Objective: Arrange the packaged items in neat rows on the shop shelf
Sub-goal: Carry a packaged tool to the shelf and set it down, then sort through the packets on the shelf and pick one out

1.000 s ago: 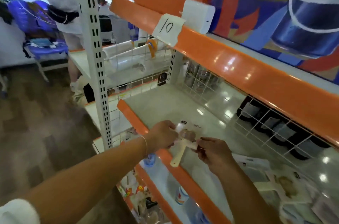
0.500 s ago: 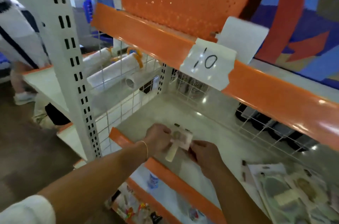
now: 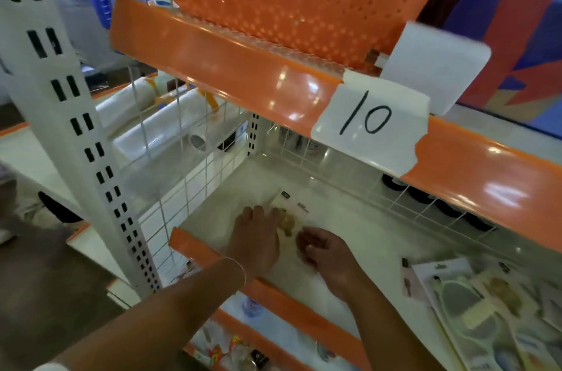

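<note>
Both hands cover most of the packaged item [image 3: 290, 212]; its print is too blurred to read. The pile of packages [image 3: 486, 306] runs off the right edge.

There is only 1 view, from a camera worn on the person's head, looking forward and steeply down into a shop shelf [image 3: 213, 218] from close by, so both forearms run up from the bottom edge to the left hand [image 3: 255, 241] and right hand [image 3: 327, 252] near the middle. The wide lens bends the white upright post [image 3: 60, 115] on the left, and the orange shelf edge [image 3: 243, 66] above, with its paper label [image 3: 369, 127] reading 10, crosses the upper frame very near the camera. With 1 camera, no part of the scene is shared between views.
</note>
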### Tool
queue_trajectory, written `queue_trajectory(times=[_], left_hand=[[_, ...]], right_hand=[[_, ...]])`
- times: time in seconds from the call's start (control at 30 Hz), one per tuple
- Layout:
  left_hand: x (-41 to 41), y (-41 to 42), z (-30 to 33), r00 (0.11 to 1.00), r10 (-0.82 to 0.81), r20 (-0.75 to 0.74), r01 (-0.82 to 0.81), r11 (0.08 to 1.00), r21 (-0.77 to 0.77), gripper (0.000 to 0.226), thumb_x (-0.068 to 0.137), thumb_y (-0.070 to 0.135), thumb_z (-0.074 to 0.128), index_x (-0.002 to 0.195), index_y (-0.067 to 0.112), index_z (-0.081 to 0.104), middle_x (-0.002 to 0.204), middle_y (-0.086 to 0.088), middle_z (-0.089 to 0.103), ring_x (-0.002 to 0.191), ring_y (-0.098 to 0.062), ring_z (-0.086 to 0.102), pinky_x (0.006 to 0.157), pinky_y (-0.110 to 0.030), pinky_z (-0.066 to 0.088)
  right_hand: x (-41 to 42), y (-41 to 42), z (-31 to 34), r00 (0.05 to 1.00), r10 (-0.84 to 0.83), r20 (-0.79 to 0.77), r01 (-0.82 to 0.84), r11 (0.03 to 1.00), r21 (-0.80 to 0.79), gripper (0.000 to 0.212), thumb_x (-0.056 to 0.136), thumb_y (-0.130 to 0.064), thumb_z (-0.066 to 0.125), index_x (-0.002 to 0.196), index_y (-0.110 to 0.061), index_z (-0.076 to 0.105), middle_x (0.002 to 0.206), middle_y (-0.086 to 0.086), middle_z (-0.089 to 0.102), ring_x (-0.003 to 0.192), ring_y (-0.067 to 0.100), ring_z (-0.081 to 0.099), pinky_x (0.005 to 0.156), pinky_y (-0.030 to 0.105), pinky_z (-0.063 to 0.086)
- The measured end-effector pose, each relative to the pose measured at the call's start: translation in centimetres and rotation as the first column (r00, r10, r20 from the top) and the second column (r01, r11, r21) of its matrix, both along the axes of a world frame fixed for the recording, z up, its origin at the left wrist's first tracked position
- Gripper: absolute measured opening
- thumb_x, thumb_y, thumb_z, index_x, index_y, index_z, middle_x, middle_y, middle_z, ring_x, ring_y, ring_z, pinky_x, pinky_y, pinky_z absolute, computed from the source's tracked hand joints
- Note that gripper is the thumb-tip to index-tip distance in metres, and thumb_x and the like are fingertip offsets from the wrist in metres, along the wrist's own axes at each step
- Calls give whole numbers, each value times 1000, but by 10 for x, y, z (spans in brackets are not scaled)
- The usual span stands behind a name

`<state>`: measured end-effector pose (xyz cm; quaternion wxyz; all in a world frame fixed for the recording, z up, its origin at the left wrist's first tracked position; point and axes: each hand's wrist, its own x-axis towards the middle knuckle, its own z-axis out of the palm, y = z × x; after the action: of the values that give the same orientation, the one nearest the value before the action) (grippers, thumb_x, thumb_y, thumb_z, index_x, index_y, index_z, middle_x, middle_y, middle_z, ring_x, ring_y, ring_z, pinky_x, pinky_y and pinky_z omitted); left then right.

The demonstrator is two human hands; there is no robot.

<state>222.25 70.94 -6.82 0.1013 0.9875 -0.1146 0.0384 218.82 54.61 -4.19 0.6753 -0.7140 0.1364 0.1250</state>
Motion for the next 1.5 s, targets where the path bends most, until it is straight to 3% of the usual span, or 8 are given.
queue_trajectory(times=[0.2, 0.5, 0.67, 0.8, 1.13, 1.27, 1.37, 1.5], left_hand=[[-8, 10, -6, 1000, 16, 19, -17, 1000, 27, 52, 82, 31, 37, 131, 27, 54, 119, -8, 53, 109, -32, 46, 91, -43, 36], [-11, 3, 2, 999, -35, 16, 35, 999, 29, 53, 81, 15, 54, 133, 20, 49, 147, -12, 29, 129, -34, 31, 110, -46, 23], [-21, -31, 15, 968, -218, 126, 211, 975, 68, 50, 41, 7, 71, 91, 7, 70, 99, -20, 64, 88, -42, 61, 83, -52, 51], [-46, -77, 27, 930, -328, 166, 331, 944, 10, 42, 51, 11, 60, 92, 9, 68, 94, -14, 64, 83, -37, 60, 69, -45, 51], [-100, -186, 14, 896, -442, 45, 434, 850, -299, 35, 76, 9, 51, 107, 10, 67, 101, -12, 63, 92, -31, 60, 80, -37, 52], [-112, -209, 17, 897, -440, 40, 425, 835, -349, 29, 86, 9, 51, 112, 8, 65, 103, -13, 62, 93, -28, 59, 82, -36, 50], [-118, -233, 28, 894, -447, 24, 429, 841, -330, 22, 92, 17, 48, 104, 8, 65, 101, -12, 61, 92, -28, 58, 78, -34, 47], [-117, -275, 50, 885, -450, -117, 394, 860, -324, 20, 93, 19, 44, 81, 11, 57, 84, -5, 58, 82, -24, 57, 65, -30, 41]], right_hand=[[-4, 6, -1, 1000, 25, -8, -26, 995, -99, 44, 91, 15, 41, 114, -19, 58, 105, 0, 64, 88, 15, 60, 69, 23, 47], [-47, -20, -8, 973, -172, 151, 214, 919, -332, 26, 89, -3, 58, 90, -24, 72, 88, 0, 72, 67, 10, 62, 63, 24, 49], [-73, -57, -2, 962, -171, 214, 257, 837, -484, 19, 87, -10, 60, 95, -23, 71, 90, -8, 69, 78, 6, 63, 70, 12, 47], [-99, -95, 1, 941, -211, 266, 330, 750, -573, 20, 86, -9, 62, 100, -18, 72, 90, -6, 68, 78, 4, 60, 72, 6, 44], [-152, -189, 0, 816, -549, 180, 566, 698, -438, 18, 85, -10, 56, 87, -9, 73, 72, 9, 73, 68, 24, 70, 66, 40, 60], [-159, -211, -4, 827, -555, 88, 545, 754, -367, 26, 83, -11, 59, 63, 3, 68, 61, 17, 69, 57, 29, 64, 59, 41, 55], [-167, -215, -11, 866, -480, 142, 487, 743, -460, 28, 86, -17, 58, 60, -10, 65, 64, 8, 65, 60, 19, 61, 57, 32, 49], [-179, -219, -11, 898, -421, 129, 439, 831, -341, 11, 89, -14, 59, 83, -21, 67, 74, -3, 67, 70, 17, 64, 65, 25, 51]])
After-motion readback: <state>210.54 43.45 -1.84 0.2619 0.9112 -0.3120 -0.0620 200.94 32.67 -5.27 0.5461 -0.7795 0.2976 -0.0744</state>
